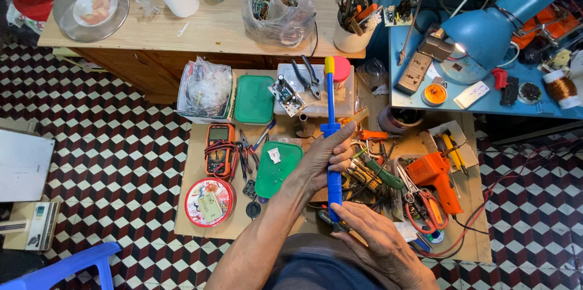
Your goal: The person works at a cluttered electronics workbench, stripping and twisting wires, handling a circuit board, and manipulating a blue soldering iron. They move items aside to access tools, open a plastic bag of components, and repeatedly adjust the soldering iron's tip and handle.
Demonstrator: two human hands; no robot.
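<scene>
A long blue desoldering pump [330,105] with a yellow tip stands upright in front of me, over a low wooden board [200,217]. My left hand [325,156] wraps around its middle, just below the blue cross-piece. Lower down, my right hand [373,235] pinches the bottom end of the pump between thumb and fingers. Both forearms come in from the bottom edge of the head view.
The board holds an orange multimeter [219,148], pliers, green lids [277,168], a round red tin [209,202], an orange glue gun [436,177] and scissors. A blue desk lamp [504,20] lights the blue bench on the right. A wooden table [200,32] stands behind.
</scene>
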